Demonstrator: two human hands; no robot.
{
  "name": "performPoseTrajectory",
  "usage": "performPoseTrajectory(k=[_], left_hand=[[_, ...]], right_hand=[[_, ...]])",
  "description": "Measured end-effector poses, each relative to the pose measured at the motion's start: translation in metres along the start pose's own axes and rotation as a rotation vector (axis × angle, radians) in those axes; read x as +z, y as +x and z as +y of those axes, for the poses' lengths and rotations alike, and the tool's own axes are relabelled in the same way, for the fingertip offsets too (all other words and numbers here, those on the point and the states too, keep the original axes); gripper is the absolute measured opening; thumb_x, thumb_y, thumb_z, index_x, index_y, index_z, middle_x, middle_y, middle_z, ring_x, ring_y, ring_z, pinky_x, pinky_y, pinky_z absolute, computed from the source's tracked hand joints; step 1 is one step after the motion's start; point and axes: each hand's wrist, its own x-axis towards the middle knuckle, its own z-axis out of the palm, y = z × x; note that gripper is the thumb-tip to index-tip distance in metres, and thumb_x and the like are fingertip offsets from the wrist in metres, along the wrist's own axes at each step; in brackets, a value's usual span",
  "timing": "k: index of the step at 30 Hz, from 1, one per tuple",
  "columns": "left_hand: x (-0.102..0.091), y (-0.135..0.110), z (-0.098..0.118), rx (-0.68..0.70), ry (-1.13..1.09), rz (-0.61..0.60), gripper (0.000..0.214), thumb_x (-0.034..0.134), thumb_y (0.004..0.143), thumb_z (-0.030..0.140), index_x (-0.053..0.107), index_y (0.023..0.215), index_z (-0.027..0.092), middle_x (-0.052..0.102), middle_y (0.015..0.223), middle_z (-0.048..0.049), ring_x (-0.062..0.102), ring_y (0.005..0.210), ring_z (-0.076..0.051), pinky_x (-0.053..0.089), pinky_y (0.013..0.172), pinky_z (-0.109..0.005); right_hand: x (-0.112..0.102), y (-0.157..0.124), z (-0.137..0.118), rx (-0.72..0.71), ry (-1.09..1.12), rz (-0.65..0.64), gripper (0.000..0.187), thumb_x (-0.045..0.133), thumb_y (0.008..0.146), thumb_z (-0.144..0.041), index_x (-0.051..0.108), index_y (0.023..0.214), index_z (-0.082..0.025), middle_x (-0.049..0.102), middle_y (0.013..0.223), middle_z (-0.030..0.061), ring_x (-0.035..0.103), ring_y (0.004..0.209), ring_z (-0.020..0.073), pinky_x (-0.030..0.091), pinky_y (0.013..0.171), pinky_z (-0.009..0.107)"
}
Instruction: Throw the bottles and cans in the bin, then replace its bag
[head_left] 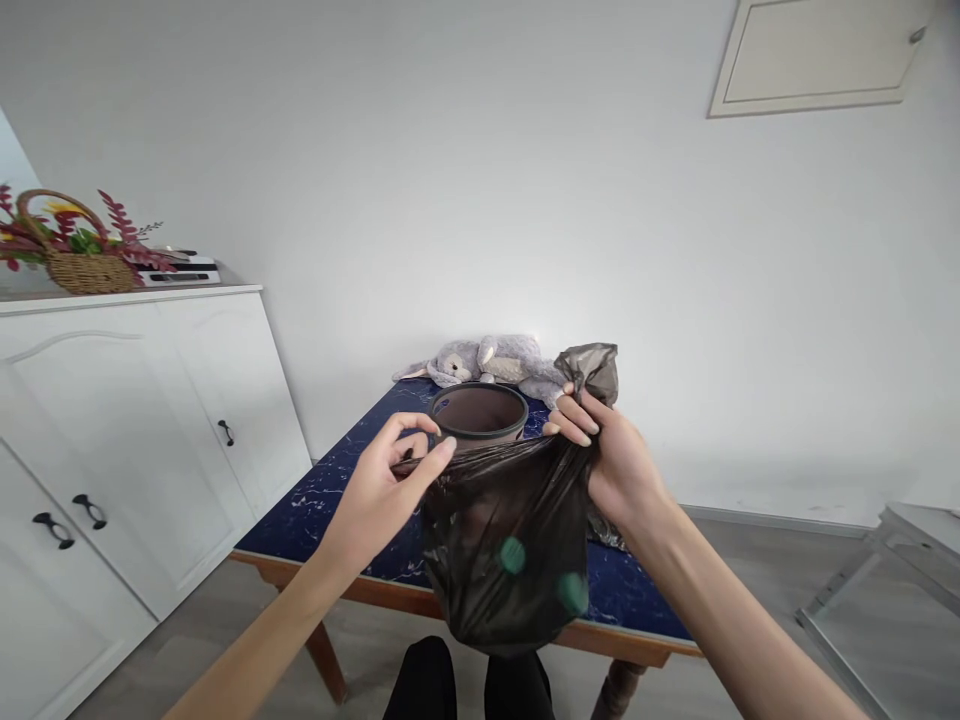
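Note:
A thin black plastic bag (502, 560) hangs between my hands in front of the table's near edge. Green round shapes show through its side; what they are I cannot make out. My right hand (619, 455) is closed around the bag's gathered upper part, with a crumpled end sticking out above the fingers. My left hand (394, 480) pinches the bag's edge on the other side, the edge stretched taut between both hands. Just behind the bag stands a round brown bin (480, 410) with a dark rim, its lower part hidden by the bag.
A grey plush rabbit (506, 360) lies at the back of the blue marble-patterned table (322, 510), against the wall. White cabinets (142, 400) stand at left, topped by a flower basket (90, 270). A grey metal-legged stand (900, 560) is at right.

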Motion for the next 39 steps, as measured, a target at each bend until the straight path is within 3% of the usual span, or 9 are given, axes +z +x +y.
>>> performPoseTrajectory(k=[8,13,17,20,23,28,31,34,39], left_hand=[[-0.027,-0.008,-0.02,0.016,0.161,0.117,0.028,0.07,0.095,0.048,0.057,0.103,0.025,0.028,0.072,0.0078,0.029,0.061,-0.012,0.032,0.063,-0.024],[-0.029,-0.012,-0.027,0.035,0.115,0.124,0.022,0.067,0.097,0.043,0.055,0.099,0.024,0.027,0.072,0.008,0.028,0.06,-0.011,0.03,0.06,-0.023],[-0.017,-0.014,-0.01,0.08,0.065,0.034,0.016,0.064,0.099,0.037,0.055,0.099,0.024,0.026,0.068,0.0091,0.027,0.055,-0.01,0.029,0.056,-0.022],[-0.009,-0.017,0.004,0.152,0.069,-0.044,0.009,0.063,0.098,0.029,0.056,0.096,0.024,0.027,0.066,0.0093,0.028,0.054,-0.01,0.031,0.056,-0.022],[-0.007,-0.021,0.007,0.205,0.077,-0.051,0.005,0.061,0.098,0.026,0.058,0.097,0.024,0.029,0.067,0.0085,0.033,0.056,-0.01,0.036,0.06,-0.022],[-0.021,-0.028,-0.03,0.285,-0.009,0.179,0.054,0.074,0.093,0.037,0.045,0.138,0.031,0.058,0.113,-0.0045,0.063,0.101,-0.019,0.052,0.087,-0.029],[-0.029,-0.033,-0.055,0.217,0.06,-0.006,0.086,0.087,0.08,0.042,0.041,0.151,0.031,0.052,0.151,-0.0135,0.053,0.138,-0.033,0.049,0.109,-0.041],[-0.026,-0.043,-0.064,0.02,0.123,-0.279,0.07,0.089,0.078,0.042,0.063,0.141,0.028,0.064,0.143,-0.0137,0.053,0.14,-0.04,0.047,0.116,-0.05],[-0.013,-0.06,-0.068,-0.088,-0.002,-0.186,0.026,0.075,0.092,0.042,0.081,0.114,0.03,0.078,0.113,-0.0098,0.06,0.135,-0.038,0.045,0.119,-0.046]], right_hand=[[-0.02,-0.002,0.006,-0.028,-0.097,-0.027,0.031,0.085,0.089,-0.034,0.06,0.085,-0.017,0.025,0.067,-0.0111,0.013,0.053,0.0063,0.022,0.043,0.017],[-0.012,-0.018,0.011,-0.126,-0.639,-0.087,0.038,0.078,0.091,-0.054,0.071,0.105,-0.019,0.036,0.068,-0.0076,0.027,0.058,0.0094,0.027,0.05,0.022],[0.009,-0.04,0.029,-0.003,-1.077,-0.365,0.067,0.091,0.076,-0.042,0.065,0.137,-0.026,0.065,0.089,-0.0016,0.051,0.072,0.0144,0.042,0.063,0.026],[0.018,-0.047,0.054,0.012,-1.187,-0.463,0.034,0.084,0.082,-0.043,0.072,0.105,-0.022,0.065,0.082,-0.0021,0.051,0.07,0.0148,0.038,0.06,0.026],[0.016,-0.045,0.077,-0.041,-1.173,-0.421,0.039,0.065,0.096,-0.046,0.054,0.069,-0.019,0.047,0.064,-0.0042,0.04,0.062,0.0117,0.029,0.056,0.026],[0.016,-0.047,0.085,-0.107,-1.04,-0.337,0.043,0.06,0.099,-0.052,0.055,0.073,-0.019,0.048,0.067,-0.003,0.043,0.067,0.0137,0.034,0.061,0.027],[0.024,-0.052,0.084,-0.087,-0.988,-0.371,0.036,0.063,0.098,-0.049,0.061,0.077,-0.019,0.056,0.072,-0.0012,0.05,0.075,0.0172,0.04,0.068,0.028],[0.032,-0.056,0.085,-0.001,-0.95,-0.441,0.037,0.063,0.098,-0.046,0.057,0.073,-0.019,0.051,0.071,-0.0018,0.047,0.073,0.0161,0.039,0.068,0.028],[0.03,-0.056,0.079,0.085,-0.848,-0.416,0.033,0.063,0.1,-0.051,0.064,0.089,-0.02,0.043,0.071,-0.0042,0.037,0.067,0.0132,0.037,0.064,0.028]])
